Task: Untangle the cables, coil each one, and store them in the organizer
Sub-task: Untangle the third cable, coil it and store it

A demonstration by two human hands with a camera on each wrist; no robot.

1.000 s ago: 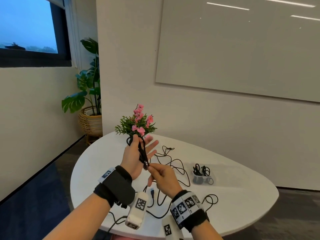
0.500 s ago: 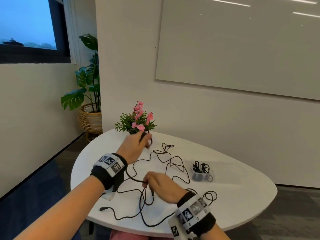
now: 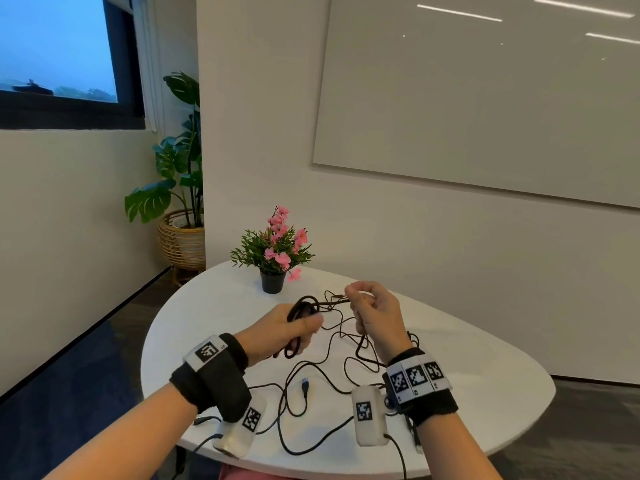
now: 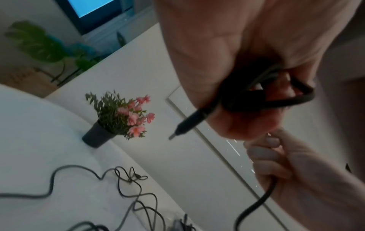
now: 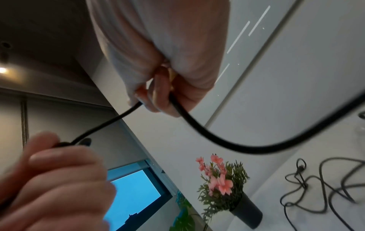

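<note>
My left hand (image 3: 304, 327) grips a small coil of black cable (image 3: 304, 308) above the white table (image 3: 485, 393); in the left wrist view the coil (image 4: 286, 100) sits between thumb and fingers, with its plug (image 4: 187, 123) sticking out. Just to its right, my right hand (image 3: 360, 303) is curled round the same cable's free strand (image 5: 227, 143), which sags down to the table. More black cables (image 3: 311, 375) lie tangled and loose on the table. A clear organizer (image 4: 158, 215) shows only at the bottom of the left wrist view.
A small potted plant with pink flowers (image 3: 273, 271) stands at the table's far edge, behind my hands. A large floor plant in a wicker basket (image 3: 180, 237) is in the left corner. A whiteboard (image 3: 485, 98) hangs on the wall.
My right hand dropped to the table for more cable and has come back up level with the coil. My left hand moved from near the flowers back toward me, still holding the coil.
</note>
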